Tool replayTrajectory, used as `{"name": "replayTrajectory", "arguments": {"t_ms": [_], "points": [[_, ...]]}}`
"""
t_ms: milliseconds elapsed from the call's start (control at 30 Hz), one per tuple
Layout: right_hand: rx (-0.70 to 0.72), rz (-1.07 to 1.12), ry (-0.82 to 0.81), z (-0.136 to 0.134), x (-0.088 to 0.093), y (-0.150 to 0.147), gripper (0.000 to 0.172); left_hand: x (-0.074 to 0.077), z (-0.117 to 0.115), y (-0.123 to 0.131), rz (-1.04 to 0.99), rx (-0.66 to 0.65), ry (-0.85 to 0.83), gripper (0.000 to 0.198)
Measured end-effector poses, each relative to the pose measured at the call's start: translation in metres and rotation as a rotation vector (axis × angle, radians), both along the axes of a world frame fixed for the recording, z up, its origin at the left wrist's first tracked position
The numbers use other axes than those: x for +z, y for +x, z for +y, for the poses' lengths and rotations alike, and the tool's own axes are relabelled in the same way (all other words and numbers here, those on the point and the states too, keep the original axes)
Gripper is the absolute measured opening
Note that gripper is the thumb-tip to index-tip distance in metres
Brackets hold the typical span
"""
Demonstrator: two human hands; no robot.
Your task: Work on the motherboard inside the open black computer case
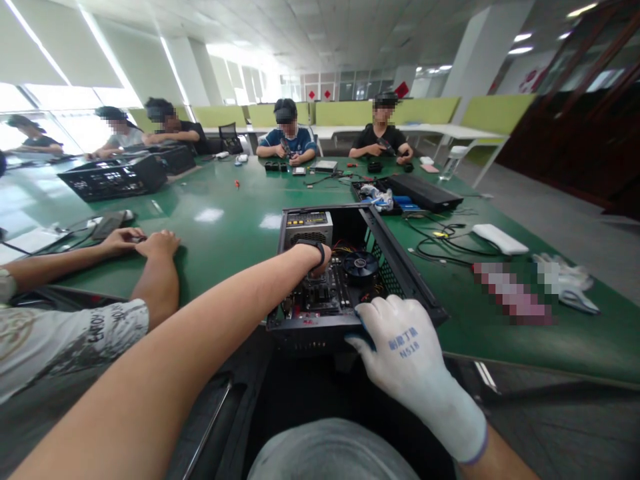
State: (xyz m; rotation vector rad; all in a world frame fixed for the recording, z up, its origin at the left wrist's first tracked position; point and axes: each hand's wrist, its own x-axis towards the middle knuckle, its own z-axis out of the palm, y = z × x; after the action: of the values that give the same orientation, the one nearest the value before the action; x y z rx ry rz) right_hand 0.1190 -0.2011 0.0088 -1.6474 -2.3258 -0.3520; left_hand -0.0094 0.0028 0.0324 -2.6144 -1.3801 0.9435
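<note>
An open black computer case (313, 337) lies at the table's front edge, its inside facing up. My right hand (400, 337), in a white glove, grips the near wall, with the thumb on the outer side and the fingers over the rim. My bare left hand (321, 260), with a black wristband (315, 246), reaches down into the case beside the power supply (310, 230). Its fingers are hidden inside, so what they touch does not show. A round black cooling fan (361, 265) sits right of that hand, above the motherboard (320, 295). Coloured wires run behind the fan.
On the green table (215, 193), black cables (433, 247), a white box-shaped item (500, 239) and white gloves (567, 277) lie to the right. Another open case (425, 192) stands behind. At left, a co-worker's hands (145, 243) rest close by. Several people sit across the table.
</note>
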Motion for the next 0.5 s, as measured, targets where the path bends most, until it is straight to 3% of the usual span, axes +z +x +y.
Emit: {"name": "replayTrajectory", "arguments": {"t_ms": [233,500], "points": [[-0.002,0.002,0.004,0.001,0.000,-0.002,0.027,-0.020,0.017,-0.003,-0.044,0.058,0.013,0.053],[0.000,0.032,-0.001,0.001,-0.001,-0.001,0.028,-0.029,0.025,-0.003,-0.026,0.065,0.028,0.058]]}}
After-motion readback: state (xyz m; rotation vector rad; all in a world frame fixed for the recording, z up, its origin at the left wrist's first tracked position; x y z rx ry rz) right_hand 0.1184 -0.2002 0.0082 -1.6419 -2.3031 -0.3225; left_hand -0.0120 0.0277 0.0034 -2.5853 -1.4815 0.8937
